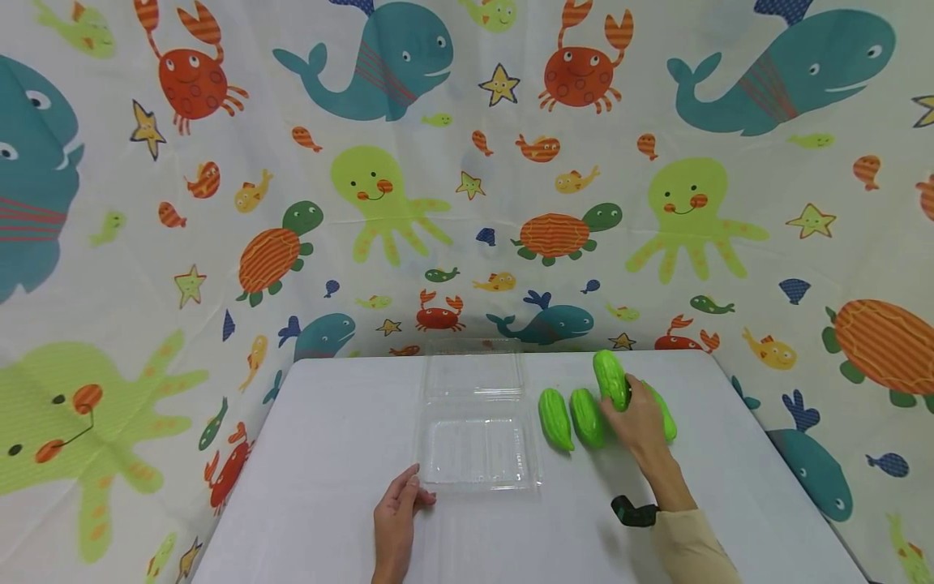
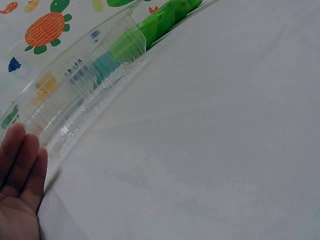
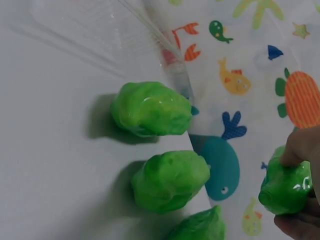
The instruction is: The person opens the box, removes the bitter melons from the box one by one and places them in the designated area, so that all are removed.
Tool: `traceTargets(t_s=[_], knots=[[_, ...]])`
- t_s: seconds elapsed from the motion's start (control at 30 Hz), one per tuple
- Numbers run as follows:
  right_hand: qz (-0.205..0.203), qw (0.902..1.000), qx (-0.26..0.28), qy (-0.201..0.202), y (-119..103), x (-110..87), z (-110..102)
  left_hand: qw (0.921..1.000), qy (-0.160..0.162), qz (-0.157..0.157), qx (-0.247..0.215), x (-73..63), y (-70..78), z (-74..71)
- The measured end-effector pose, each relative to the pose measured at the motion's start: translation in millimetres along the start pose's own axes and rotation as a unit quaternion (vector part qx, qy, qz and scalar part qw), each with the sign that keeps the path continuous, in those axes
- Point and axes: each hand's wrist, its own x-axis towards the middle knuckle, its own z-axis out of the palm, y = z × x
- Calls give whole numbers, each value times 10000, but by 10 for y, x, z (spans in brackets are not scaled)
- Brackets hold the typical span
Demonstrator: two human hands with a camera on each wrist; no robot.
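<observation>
My right hand [image 1: 638,418] grips a bright green, bumpy bitter melon [image 1: 610,377] between thumb and fingers, with its far end pointing to the back of the table. In the right wrist view the held bitter melon [image 3: 282,187] shows apart from the others. Two more bitter melons lie side by side left of that hand, one [image 1: 556,420] nearest the clear plastic container [image 1: 477,489] and another [image 1: 586,420] beside it. A further bitter melon [image 1: 666,418] is partly hidden behind the hand. My left hand [image 1: 397,515] has its fingers extended at the container's front left corner [image 2: 47,135].
The clear container's lid [image 1: 474,375] stands open toward the back edge of the white table [image 1: 328,454]. Behind and around the table hangs a cloth [image 1: 474,308] printed with sea animals. A black strap [image 1: 633,513] sits at my right wrist.
</observation>
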Motion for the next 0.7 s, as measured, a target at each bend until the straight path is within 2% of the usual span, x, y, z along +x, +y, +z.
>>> traceTargets(t_s=[0.33,0.7], knots=[[230,9995,-226,-35,234,-10,-144,9999,-45,-136,-64,-11,26,-11],[386,9983,-358,233,481,-45,-320,9999,-55,-104,-125,-8,44,-17]])
